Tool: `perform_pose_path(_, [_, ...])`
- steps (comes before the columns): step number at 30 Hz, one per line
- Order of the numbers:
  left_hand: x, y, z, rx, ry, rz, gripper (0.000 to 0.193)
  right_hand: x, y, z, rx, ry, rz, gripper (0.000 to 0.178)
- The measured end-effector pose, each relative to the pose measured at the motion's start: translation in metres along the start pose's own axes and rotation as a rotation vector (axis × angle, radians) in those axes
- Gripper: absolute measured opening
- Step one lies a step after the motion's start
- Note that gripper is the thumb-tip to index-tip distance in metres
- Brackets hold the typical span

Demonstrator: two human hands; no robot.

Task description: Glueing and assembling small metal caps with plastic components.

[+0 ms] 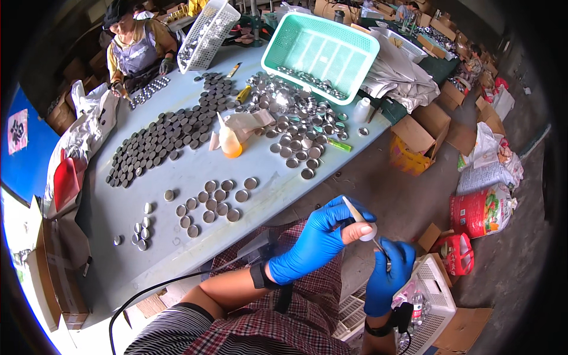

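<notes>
My left hand (322, 239), in a blue glove with the thumb bare, grips a pale cone-shaped nozzle cap (355, 211) by its side, its narrow tip pointing up and left. My right hand (390, 272), also blue-gloved, pinches a thin dark rod (380, 246) whose end meets the white round base of the cap. Whether the rod goes inside cannot be made out. Both hands are held off the table, beyond its front right edge. On the table stands a squeeze bottle (229, 141) with a pointed nozzle and orange liquid.
Shallow round metal caps (293, 142) and dark discs (157, 139) cover much of the table (266, 189). A mint-green basket (322, 50) and a tilted white basket (208, 35) stand behind. Opposite works another person (139, 50). Cartons (420, 127) lie right; a cable (139, 294) runs left of me.
</notes>
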State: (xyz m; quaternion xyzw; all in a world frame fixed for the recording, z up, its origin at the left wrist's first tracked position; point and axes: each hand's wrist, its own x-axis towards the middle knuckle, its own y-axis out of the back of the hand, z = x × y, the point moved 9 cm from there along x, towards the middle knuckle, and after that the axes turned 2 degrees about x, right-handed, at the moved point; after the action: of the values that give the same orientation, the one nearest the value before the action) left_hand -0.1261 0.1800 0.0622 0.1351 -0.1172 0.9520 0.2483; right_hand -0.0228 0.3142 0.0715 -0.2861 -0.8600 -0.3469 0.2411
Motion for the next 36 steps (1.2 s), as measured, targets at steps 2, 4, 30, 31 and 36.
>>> perform_pose_path(2, [-0.001, 0.002, -0.007, -0.041, 0.074, 0.014, 0.02, -0.003, 0.007, 0.005, 0.012, -0.056, 0.085, 0.02])
perform_pose_path(4, [-0.001, 0.005, -0.014, -0.175, 0.155, 0.044, 0.022, -0.003, 0.009, -0.006, -0.055, 0.11, 0.067, 0.022])
perform_pose_path(30, [-0.008, -0.001, -0.08, -0.856, 0.652, 0.173, 0.034, 0.008, -0.025, -0.008, -0.079, 0.153, -0.07, 0.008])
perform_pose_path(31, [-0.008, -0.002, -0.079, -0.855, 0.656, 0.172, 0.034, 0.011, -0.024, -0.007, -0.08, 0.148, -0.07, 0.008])
perform_pose_path(36, [-0.012, -0.003, -0.082, -0.921, 0.707, 0.156, 0.032, 0.012, -0.039, 0.01, 0.259, 0.018, -0.307, 0.01])
